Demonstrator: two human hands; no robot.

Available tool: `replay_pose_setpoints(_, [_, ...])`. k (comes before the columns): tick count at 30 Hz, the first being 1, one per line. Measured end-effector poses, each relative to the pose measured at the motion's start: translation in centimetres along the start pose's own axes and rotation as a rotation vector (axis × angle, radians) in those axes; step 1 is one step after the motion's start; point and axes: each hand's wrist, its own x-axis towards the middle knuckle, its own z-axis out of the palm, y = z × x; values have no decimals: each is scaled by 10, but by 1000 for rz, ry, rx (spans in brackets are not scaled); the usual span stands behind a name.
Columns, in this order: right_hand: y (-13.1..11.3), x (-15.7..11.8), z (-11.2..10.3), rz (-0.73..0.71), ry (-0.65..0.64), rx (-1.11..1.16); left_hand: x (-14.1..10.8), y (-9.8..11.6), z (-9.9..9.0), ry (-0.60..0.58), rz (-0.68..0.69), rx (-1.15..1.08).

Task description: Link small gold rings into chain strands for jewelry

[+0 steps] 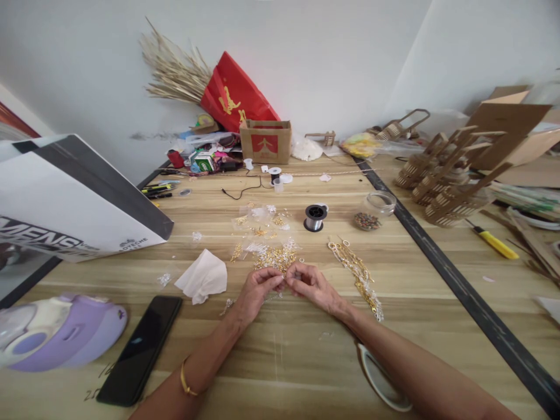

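My left hand (259,291) and my right hand (311,284) meet at the middle of the wooden table (280,373), fingertips almost touching. Both are closed in a pinch; whatever they hold is too small to make out. Just beyond the fingers lies a pile of gold and silver beads (273,256). Gold and silver chains (359,277) stretch out to the right of my right hand. A thin silvery strand (273,298) shows under my hands. A spool of wire (315,218) stands behind the pile.
A black phone (139,350), a white cloth (203,276) and a purple-and-white device (72,332) lie left. White-handled scissors (380,379) are partly under my right forearm. A glass jar (380,204), yellow-handled tool (499,242) and small baskets (450,186) are right; a paper bag (265,142) stands behind.
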Motion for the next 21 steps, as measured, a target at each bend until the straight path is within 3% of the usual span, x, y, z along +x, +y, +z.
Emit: replay_pose_setpoints(21, [-5, -1, 2, 0, -10, -18, -2, 4, 3, -10, 5, 56])
